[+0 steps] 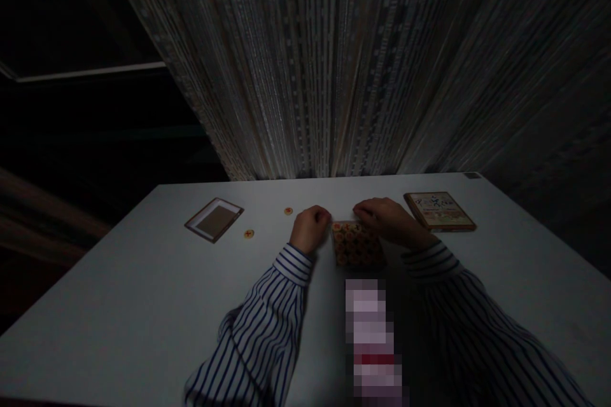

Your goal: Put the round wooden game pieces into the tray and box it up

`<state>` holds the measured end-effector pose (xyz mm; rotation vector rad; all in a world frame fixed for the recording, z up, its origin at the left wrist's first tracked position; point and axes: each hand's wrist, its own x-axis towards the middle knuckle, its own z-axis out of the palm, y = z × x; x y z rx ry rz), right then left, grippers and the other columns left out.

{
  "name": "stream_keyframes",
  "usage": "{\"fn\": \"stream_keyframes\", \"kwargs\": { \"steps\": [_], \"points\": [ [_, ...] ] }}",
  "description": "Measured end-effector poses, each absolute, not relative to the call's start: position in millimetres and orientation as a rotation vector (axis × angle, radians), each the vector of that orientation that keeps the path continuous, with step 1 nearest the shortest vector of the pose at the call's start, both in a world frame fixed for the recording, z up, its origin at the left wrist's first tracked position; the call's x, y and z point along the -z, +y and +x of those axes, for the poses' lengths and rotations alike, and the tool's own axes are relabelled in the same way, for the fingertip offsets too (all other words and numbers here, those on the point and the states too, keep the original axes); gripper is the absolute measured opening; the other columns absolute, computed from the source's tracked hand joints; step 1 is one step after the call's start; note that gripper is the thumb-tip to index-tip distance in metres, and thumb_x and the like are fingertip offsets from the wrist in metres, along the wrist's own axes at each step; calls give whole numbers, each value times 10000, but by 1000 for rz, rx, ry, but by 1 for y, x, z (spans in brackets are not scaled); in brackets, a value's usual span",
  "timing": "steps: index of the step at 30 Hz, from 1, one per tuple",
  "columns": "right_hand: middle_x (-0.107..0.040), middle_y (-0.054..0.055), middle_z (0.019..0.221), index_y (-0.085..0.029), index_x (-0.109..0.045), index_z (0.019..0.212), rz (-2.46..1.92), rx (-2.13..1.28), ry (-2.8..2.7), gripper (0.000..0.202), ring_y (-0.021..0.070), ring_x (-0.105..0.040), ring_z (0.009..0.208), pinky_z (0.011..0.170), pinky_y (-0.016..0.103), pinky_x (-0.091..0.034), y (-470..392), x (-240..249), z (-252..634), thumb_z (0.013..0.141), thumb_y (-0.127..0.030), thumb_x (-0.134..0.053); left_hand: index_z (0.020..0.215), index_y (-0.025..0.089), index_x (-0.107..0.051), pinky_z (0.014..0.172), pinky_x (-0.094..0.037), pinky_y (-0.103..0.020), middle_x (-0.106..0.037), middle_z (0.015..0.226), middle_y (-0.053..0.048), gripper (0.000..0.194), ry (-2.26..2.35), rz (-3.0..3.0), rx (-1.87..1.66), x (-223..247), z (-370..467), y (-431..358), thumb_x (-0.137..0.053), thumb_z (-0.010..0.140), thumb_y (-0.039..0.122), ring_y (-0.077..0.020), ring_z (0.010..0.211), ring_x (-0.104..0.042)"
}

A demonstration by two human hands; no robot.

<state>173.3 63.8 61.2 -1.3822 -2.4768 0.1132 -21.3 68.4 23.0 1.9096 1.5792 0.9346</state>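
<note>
Rows of round xiangqi pieces (358, 243) fill a small box in front of me, their tops marked in red and dark. My left hand (310, 229) is closed just left of that box, thumb and fingertips together; anything between them is hidden. Over the box's far right corner my right hand (389, 221) curls with its fingers pressed together, covering some pieces. Whether it grips a piece cannot be made out. Two loose discs lie left of my hands: a xiangqi piece (288, 210) farther back and another piece (249, 234) nearer.
An open shallow box part (233, 208) with a brown inside lies at the left of the white table (143, 305). A flat box or lid with printed characters (440, 210) is at the right. A striped string curtain (315, 63) hangs behind. The scene is dim.
</note>
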Motion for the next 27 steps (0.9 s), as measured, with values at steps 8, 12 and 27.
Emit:
{"fn": "stream_keyframes", "kwargs": {
  "steps": [8, 12, 27],
  "points": [
    [-689, 69, 868, -169, -655, 891, -1402, -156, -2464, 315, 174, -606, 797, 708, 273, -391, 55, -64, 174, 876, -286, -362, 745, 146, -620, 608, -420, -224, -643, 678, -21, 145, 1609, 1922, -881, -26, -29, 52, -528, 786, 250, -125, 645, -573],
    [-688, 65, 888, -178, -650, 904, -1417, -120, -2470, 309, 179, -604, 817, 721, 276, -389, 50, -69, 170, 875, -284, -360, 788, 142, -630, 614, -421, -229, -649, 691, -32, 186, 1606, 1946, -859, -30, -37, 44, -481, 815, 250, -134, 664, -583],
    [-688, 72, 914, -157, -651, 914, -1352, -50, -2515, 316, 195, -610, 847, 733, 274, -396, 42, -73, 150, 876, -288, -365, 795, 150, -667, 667, -450, -234, -693, 777, -53, 232, 1604, 1908, -928, -27, -72, 11, -492, 804, 302, -150, 725, -618]
  ]
}}
